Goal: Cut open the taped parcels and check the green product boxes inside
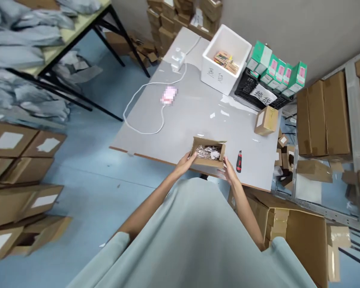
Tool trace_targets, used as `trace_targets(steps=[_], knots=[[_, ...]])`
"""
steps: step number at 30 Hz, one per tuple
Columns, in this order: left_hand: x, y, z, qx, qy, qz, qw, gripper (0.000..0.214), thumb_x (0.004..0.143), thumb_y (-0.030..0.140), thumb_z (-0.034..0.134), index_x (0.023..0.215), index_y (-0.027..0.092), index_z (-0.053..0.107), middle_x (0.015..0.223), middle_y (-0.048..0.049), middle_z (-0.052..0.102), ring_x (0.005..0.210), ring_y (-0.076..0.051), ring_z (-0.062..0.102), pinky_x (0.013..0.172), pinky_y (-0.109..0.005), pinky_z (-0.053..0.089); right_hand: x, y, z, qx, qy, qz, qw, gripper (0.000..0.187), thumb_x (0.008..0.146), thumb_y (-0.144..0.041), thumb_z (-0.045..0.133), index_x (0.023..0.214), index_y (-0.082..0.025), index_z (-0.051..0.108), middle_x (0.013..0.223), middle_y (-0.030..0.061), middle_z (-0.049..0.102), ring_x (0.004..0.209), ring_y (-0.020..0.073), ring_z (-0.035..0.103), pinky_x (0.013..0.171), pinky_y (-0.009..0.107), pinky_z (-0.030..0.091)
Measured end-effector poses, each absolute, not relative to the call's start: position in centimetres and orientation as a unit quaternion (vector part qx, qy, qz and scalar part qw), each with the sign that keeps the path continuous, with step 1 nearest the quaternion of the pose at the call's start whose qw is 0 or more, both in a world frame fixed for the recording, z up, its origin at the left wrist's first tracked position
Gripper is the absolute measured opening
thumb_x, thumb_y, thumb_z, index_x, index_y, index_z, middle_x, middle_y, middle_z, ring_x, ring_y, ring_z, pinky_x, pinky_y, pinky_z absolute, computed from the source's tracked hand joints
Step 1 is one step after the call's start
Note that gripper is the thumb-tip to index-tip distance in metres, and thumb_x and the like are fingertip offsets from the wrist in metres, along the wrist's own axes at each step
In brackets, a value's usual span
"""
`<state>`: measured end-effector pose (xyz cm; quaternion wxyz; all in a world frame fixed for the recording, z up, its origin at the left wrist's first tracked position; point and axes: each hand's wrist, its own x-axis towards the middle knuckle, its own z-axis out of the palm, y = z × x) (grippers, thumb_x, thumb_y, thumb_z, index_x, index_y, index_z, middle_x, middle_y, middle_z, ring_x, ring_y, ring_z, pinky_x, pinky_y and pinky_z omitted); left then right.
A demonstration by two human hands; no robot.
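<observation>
At the near edge of the grey table (189, 128) stands a small open cardboard box (208, 162). Inside it lie crumpled clear plastic wrap (201, 151) and white scraps that I cannot make out. My left hand (185, 163) grips the box's left side, thumb near the rim. Against the right side, my right hand (229, 171) holds it too, its fingers partly hidden by the box. A red and black utility knife (239, 161) lies on the table just right of my right hand, apart from it.
A white foam box (217, 81), a black crate (246, 86) with green boxes, and a closed carton (265, 122) stand on the table. A white cable (144, 132) loops over its left edge. Stacked cartons (6, 168) and a large open carton (306, 236) flank me.
</observation>
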<state>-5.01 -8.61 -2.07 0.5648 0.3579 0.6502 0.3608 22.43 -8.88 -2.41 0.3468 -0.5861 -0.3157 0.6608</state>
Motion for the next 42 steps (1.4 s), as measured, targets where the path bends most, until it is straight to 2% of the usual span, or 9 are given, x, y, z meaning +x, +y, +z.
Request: trace_targets(steps=[3, 7, 13, 19, 22, 27, 33, 37, 42], knots=[[-9.8, -13.9, -1.4, 0.323, 0.623, 0.428, 0.57, 0.087, 0.091, 0.081, 0.08, 0.153, 0.021, 0.075, 0.161, -0.018, 0.076, 0.151, -0.04, 0.071, 0.132, -0.053, 0.053, 18.5, -11.1, 0.1, -0.587, -0.351, 0.652, 0.327, 0.098, 0.088, -0.096, 0.076, 0.162, -0.032, 0.069, 0.187, 0.0129, 0.051, 0.16, 0.0353, 0.063, 0.117, 0.053, 0.066], [-18.0, -22.5, -0.3, 0.248, 0.611, 0.527, 0.535, 0.082, 0.095, 0.078, 0.08, 0.156, 0.023, 0.075, 0.157, -0.0144, 0.079, 0.143, -0.037, 0.077, 0.125, -0.049, 0.06, 9.3, -14.8, 1.4, -0.532, -0.439, 0.664, 0.288, 0.09, 0.094, -0.093, 0.073, 0.164, -0.036, 0.069, 0.183, 0.0061, 0.057, 0.162, 0.0347, 0.062, 0.122, 0.055, 0.064], [-30.7, -36.2, 0.1, 0.138, 0.657, 0.631, 0.389, 0.064, 0.102, 0.07, 0.077, 0.147, 0.025, 0.08, 0.161, -0.0135, 0.077, 0.156, -0.037, 0.068, 0.133, -0.047, 0.053, -7.5, -20.5, 0.9, -0.465, -0.538, 0.683, 0.164, 0.09, 0.101, -0.093, 0.064, 0.172, -0.038, 0.063, 0.182, 0.0067, 0.059, 0.164, 0.0348, 0.062, 0.123, 0.054, 0.063], [-41.4, -47.5, -1.8, -0.014, 0.654, 0.695, 0.298, 0.064, 0.103, 0.072, 0.076, 0.148, 0.027, 0.079, 0.167, -0.0126, 0.073, 0.154, -0.035, 0.069, 0.13, -0.046, 0.057, -24.4, -24.6, 0.4, -0.384, -0.596, 0.706, 0.011, 0.105, 0.087, -0.099, 0.076, 0.167, -0.032, 0.069, 0.175, 0.0099, 0.066, 0.153, 0.0396, 0.071, 0.124, 0.059, 0.063], [-46.2, -52.1, -2.9, -0.08, 0.654, 0.707, 0.256, 0.064, 0.104, 0.072, 0.075, 0.15, 0.027, 0.079, 0.168, -0.012, 0.072, 0.155, -0.035, 0.068, 0.13, -0.047, 0.056, -33.3, -26.2, -0.4, -0.348, -0.611, 0.709, -0.06, 0.099, 0.087, -0.096, 0.081, 0.162, -0.032, 0.073, 0.17, 0.0097, 0.07, 0.152, 0.0396, 0.072, 0.12, 0.057, 0.066], [-53.7, -59.5, -4.1, -0.202, 0.654, 0.696, 0.219, 0.066, 0.105, 0.07, 0.074, 0.152, 0.025, 0.076, 0.169, -0.014, 0.07, 0.16, -0.038, 0.064, 0.123, -0.049, 0.063, -48.8, -29.6, -2.6, -0.308, -0.627, 0.689, -0.193, 0.079, 0.095, -0.082, 0.083, 0.157, -0.034, 0.077, 0.167, 0.0068, 0.073, 0.142, 0.0324, 0.077, 0.116, 0.053, 0.069], [-61.1, -68.3, -5.2, -0.306, 0.641, 0.684, 0.165, 0.062, 0.11, 0.07, 0.068, 0.148, 0.022, 0.076, 0.159, -0.0147, 0.075, 0.155, -0.036, 0.067, 0.129, -0.051, 0.06, -64.6, -37.3, -5.2, -0.265, -0.641, 0.648, -0.316, 0.081, 0.093, -0.078, 0.09, 0.158, -0.031, 0.079, 0.171, 0.0096, 0.069, 0.145, 0.0344, 0.074, 0.118, 0.057, 0.069], [-65.9, -73.9, -6.7, -0.342, 0.632, 0.681, 0.141, 0.06, 0.113, 0.069, 0.064, 0.148, 0.022, 0.074, 0.163, -0.0142, 0.072, 0.156, -0.033, 0.065, 0.131, -0.05, 0.059, -72.7, -43.5, -6.5, -0.24, -0.66, 0.613, -0.361, 0.084, 0.09, -0.082, 0.091, 0.155, -0.031, 0.081, 0.167, 0.01, 0.073, 0.139, 0.0337, 0.076, 0.118, 0.056, 0.069], [-73.2, -81.6, -10.4, -0.348, 0.614, 0.683, 0.187, 0.06, 0.112, 0.07, 0.063, 0.141, 0.018, 0.075, 0.164, -0.0177, 0.069, 0.155, -0.034, 0.066, 0.129, -0.049, 0.06, -80.5, -51.0, -8.6, -0.232, -0.681, 0.59, -0.366, 0.078, 0.093, -0.084, 0.086, 0.149, -0.029, 0.085, 0.155, 0.0101, 0.08, 0.124, 0.0287, 0.081, 0.115, 0.052, 0.07]])
